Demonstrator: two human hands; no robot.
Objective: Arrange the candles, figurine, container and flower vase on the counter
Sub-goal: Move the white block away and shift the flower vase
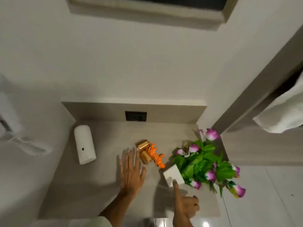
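On counter: two candles, one figurine; left hand grip spread

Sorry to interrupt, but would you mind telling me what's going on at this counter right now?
A person is arranging decor on the counter. Their left hand is open, fingers spread, reaching toward two gold candles lying beside an orange figurine. The right hand points its index finger at the white vase of pink flowers, touching or nearly so. A white cylindrical container sits apart at the left.
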